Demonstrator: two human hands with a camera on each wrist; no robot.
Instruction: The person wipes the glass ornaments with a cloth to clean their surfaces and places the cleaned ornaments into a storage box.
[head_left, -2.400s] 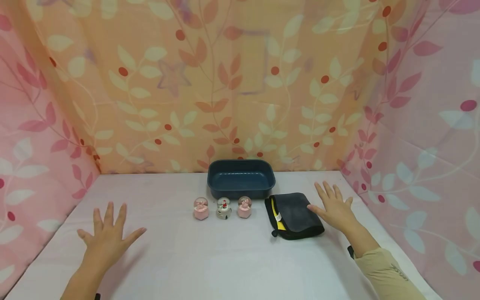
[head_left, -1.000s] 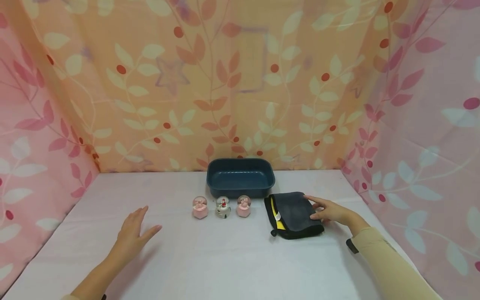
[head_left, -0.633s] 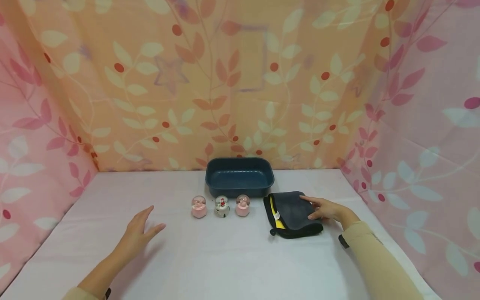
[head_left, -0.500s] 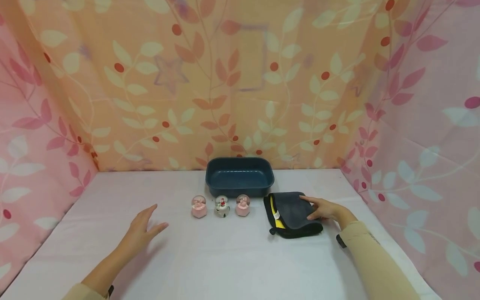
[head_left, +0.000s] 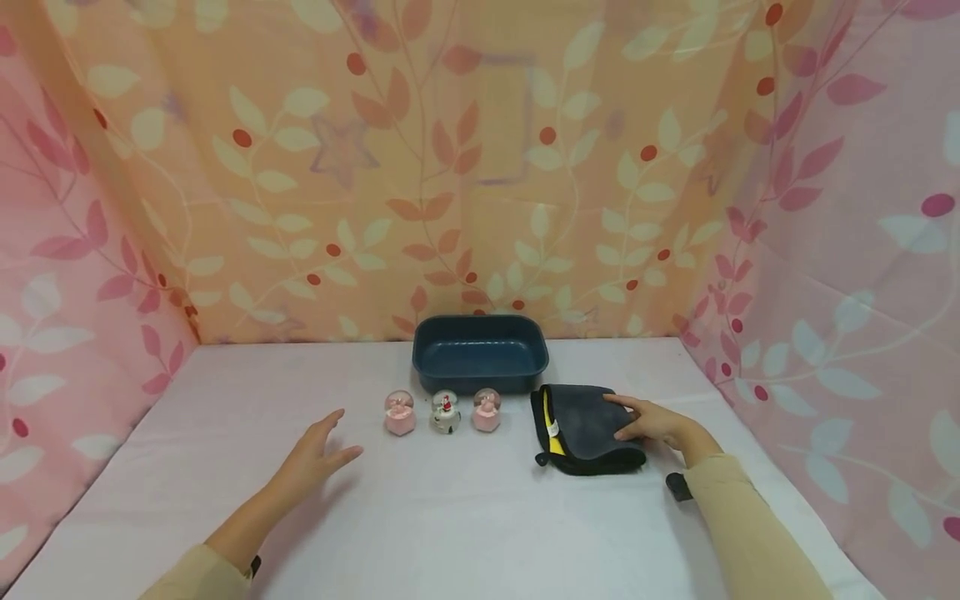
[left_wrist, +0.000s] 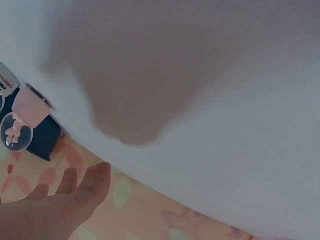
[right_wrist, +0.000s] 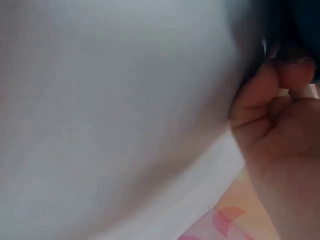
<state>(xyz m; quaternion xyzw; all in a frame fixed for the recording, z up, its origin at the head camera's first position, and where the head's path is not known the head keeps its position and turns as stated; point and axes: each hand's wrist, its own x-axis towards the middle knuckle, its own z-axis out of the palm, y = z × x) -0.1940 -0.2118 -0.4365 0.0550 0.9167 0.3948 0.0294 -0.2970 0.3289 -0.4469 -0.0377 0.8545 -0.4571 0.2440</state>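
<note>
"Grey cloth (head_left: 588, 427), folded over, with a strip of yellow lining (head_left: 556, 447) showing on its left side. Where does it lie from the pan (head_left: 480, 387)?"

"On the bench (head_left: 450, 517), just off the pan's near right corner. Whether the two touch, I can't make out."

"And the hands?"

"The right hand (head_left: 660, 423) pinches the cloth by its right side, the side farther from the pan. The right wrist view shows the curled fingers close up, though it's blurred."

"What about the left hand (head_left: 309, 462)?"

"It holds nothing. It's wide, fingers straight and thumb spread away from them, over the bench to the left of the pan and nearer the person."

"I see little ornaments by the pan too."

"Three snow globes, upright in a row along its near side. The left pink globe (head_left: 400, 417) is closest to the left hand, the white globe (head_left: 446, 415) with a small red figure inside sits in the middle, and the right pink globe (head_left: 487, 413) is closest to the cloth."

"And past the pan?"

"A leafy orange curtain (head_left: 480, 183) hangs behind it."
</note>
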